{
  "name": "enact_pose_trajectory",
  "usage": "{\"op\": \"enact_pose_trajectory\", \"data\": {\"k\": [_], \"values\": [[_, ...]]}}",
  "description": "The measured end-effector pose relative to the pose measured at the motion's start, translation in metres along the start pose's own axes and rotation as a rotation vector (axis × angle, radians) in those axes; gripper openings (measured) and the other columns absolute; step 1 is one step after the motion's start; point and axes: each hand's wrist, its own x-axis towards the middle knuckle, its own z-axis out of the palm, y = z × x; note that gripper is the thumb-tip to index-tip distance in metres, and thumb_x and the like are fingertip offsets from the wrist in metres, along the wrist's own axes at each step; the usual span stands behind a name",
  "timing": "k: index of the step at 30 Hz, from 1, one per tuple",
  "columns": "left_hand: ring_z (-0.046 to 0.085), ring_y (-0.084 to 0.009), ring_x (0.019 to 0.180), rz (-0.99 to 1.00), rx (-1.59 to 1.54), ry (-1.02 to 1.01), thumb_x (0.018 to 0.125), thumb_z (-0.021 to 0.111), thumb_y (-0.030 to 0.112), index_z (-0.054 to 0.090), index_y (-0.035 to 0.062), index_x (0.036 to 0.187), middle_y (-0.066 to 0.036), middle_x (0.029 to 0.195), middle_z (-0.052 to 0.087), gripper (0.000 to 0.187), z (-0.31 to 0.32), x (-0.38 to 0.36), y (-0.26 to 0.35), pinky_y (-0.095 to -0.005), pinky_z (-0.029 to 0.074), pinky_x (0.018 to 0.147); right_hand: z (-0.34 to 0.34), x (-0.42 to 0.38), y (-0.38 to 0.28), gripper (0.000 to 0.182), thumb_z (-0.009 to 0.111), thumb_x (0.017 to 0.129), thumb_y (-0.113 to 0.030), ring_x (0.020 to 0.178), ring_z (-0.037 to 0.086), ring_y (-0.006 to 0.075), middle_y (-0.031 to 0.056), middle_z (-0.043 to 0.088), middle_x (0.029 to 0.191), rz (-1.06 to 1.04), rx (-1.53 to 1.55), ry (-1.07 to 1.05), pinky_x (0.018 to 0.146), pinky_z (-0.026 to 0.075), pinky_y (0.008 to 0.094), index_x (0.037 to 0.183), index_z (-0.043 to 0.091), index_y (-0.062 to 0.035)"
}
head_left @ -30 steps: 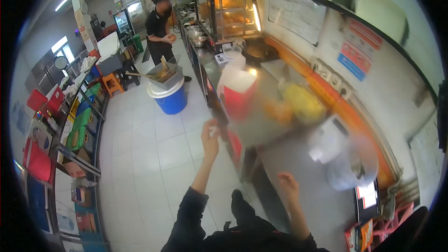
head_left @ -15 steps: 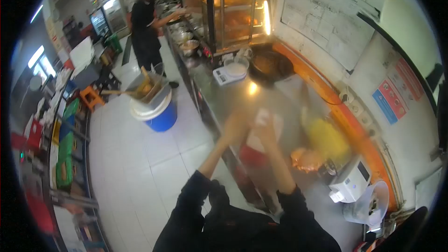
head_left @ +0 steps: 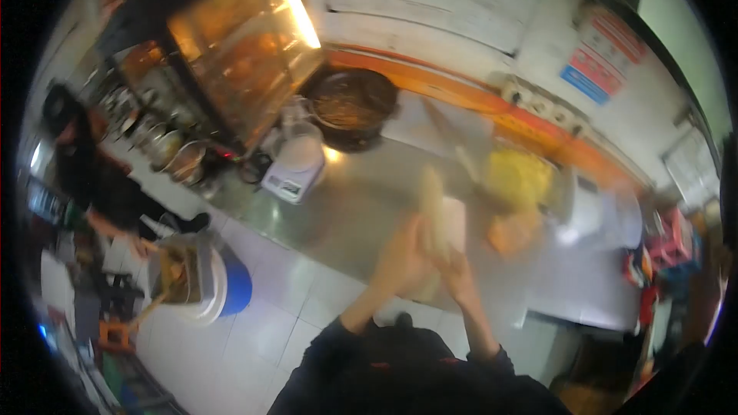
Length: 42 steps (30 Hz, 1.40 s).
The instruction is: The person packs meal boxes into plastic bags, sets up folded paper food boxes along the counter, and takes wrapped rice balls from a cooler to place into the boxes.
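Both of my hands are together over the steel counter [head_left: 361,207], blurred by motion. Between them stands a long pale, flat-looking piece [head_left: 433,204], tilted slightly, whose kind I cannot make out. My left hand [head_left: 407,250] closes on its left side. Around its lower end are the fingers of my right hand [head_left: 455,269]. A whitish, paper-like sheet [head_left: 454,219] shows just behind the piece, by the right fingers. To the right on the counter lie an orange lump [head_left: 513,232] and a yellow heap [head_left: 520,177], both smeared.
A kitchen scale [head_left: 294,173] bearing a bowl stands near a dark round pan [head_left: 352,104]. A lit glass cabinet [head_left: 238,54] is at the back left. Left on the floor is a blue bucket [head_left: 237,284] with a tub on top, near a person [head_left: 92,169] in dark clothes.
The view has swung right and down. My hands remain together; a long pale piece now stands up between them. The red patch below the white sheet no longer shows.
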Motion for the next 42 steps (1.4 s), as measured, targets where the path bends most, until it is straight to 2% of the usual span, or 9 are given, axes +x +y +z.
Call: {"op": "enact_pose_trajectory", "data": {"k": [6,11,15,22,24,27,32,39,42], "values": [[0.055,-0.0343,0.071,0.065,0.218,-0.239,0.077,0.044,0.016,0.027,0.0052,0.121,-0.023,0.098,0.049,0.049,-0.014,0.007,-0.023,-0.0413,0.045,0.061,0.016,0.01,-0.003,0.024,0.054,0.074,-0.01,0.056,0.057,0.0185,0.0148,0.058,0.062,0.056,-0.32,0.168,0.053,0.045,0.0286,0.093,0.053,0.0032],[0.056,-0.0379,0.066,0.062,0.196,-0.234,0.068,0.05,0.006,0.025,-0.0029,0.12,-0.025,0.122,0.031,0.058,-0.022,0.003,0.02,-0.0435,0.046,0.057,0.0,0.009,-0.012,0.02,0.057,0.071,-0.001,0.06,0.057,0.014,0.0105,0.059,0.068,-0.319,-0.034,0.23,0.051,0.045,0.0274,0.089,0.054,0.0051],[0.057,-0.0366,0.062,0.085,0.178,-0.202,0.068,0.049,0.006,0.025,-0.0064,0.118,-0.027,0.123,0.029,0.057,-0.031,0.003,0.026,-0.0407,0.047,0.054,-0.021,-0.008,-0.063,0.021,0.058,0.07,0.002,0.065,0.055,0.0109,0.0051,0.058,0.074,-0.083,0.274,0.356,0.052,0.046,0.0236,0.091,0.055,0.0039],[0.057,-0.0337,0.057,0.228,0.208,-0.161,0.072,0.05,0.014,0.028,-0.0067,0.116,-0.029,0.115,0.036,0.053,-0.016,-0.012,0.01,-0.0403,0.047,0.053,-0.008,0.009,-0.052,0.025,0.054,0.071,0.008,0.069,0.056,0.0125,0.0078,0.057,0.083,-0.484,-0.153,0.081,0.052,0.049,0.0242,0.096,0.052,0.0046],[0.057,-0.0342,0.057,0.049,0.167,-0.278,0.073,0.05,0.017,0.029,-0.0068,0.115,-0.029,0.11,0.041,0.053,-0.017,-0.009,0.004,-0.0407,0.047,0.054,-0.007,0.005,-0.048,0.026,0.055,0.07,0.008,0.068,0.056,0.0128,0.0085,0.057,0.084,-0.32,0.163,0.054,0.051,0.048,0.0247,0.095,0.052,0.0053],[0.057,-0.0359,0.066,-0.065,0.11,-0.418,0.075,0.051,0.024,0.031,-0.0023,0.115,-0.025,0.096,0.051,0.052,-0.037,-0.004,0.004,-0.0418,0.046,0.059,0.001,0.003,-0.044,0.023,0.06,0.067,0.005,0.066,0.055,0.0128,0.0078,0.059,0.079,-0.169,0.405,0.12,0.052,0.047,0.0244,0.089,0.055,0.0048],[0.053,-0.0354,0.086,0.137,-0.097,-0.429,0.071,0.056,0.03,0.035,0.0051,0.116,-0.02,0.1,0.052,0.055,-0.01,-0.013,-0.043,-0.0389,0.043,0.072,0.0,0.004,-0.081,0.014,0.064,0.064,-0.001,0.061,0.055,0.0107,0.0072,0.06,0.065,-0.42,-0.144,-0.043,0.055,0.042,0.0241,0.077,0.061,0.0024],[0.042,-0.0292,0.107,0.182,-0.043,-0.791,0.074,0.052,0.024,0.038,0.0008,0.115,-0.019,0.111,0.047,0.05,-0.019,0.002,-0.046,-0.0358,0.032,0.09,0.001,-0.014,-0.142,0.01,0.058,0.067,-0.001,0.05,0.054,0.0128,0.0102,0.058,0.063,-0.305,0.036,0.3,0.045,0.04,0.0237,0.076,0.059,0.0034],[0.042,-0.0237,0.105,0.11,-0.332,-0.431,0.073,0.05,0.015,0.04,0.0027,0.115,-0.013,0.113,0.046,0.046,-0.096,0.013,-0.056,-0.031,0.033,0.087,0.008,-0.016,-0.159,0.011,0.057,0.067,-0.002,0.044,0.054,0.0167,0.0089,0.057,0.06,-0.56,-0.149,0.524,0.039,0.039,0.0243,0.077,0.058,0.0035]]}}
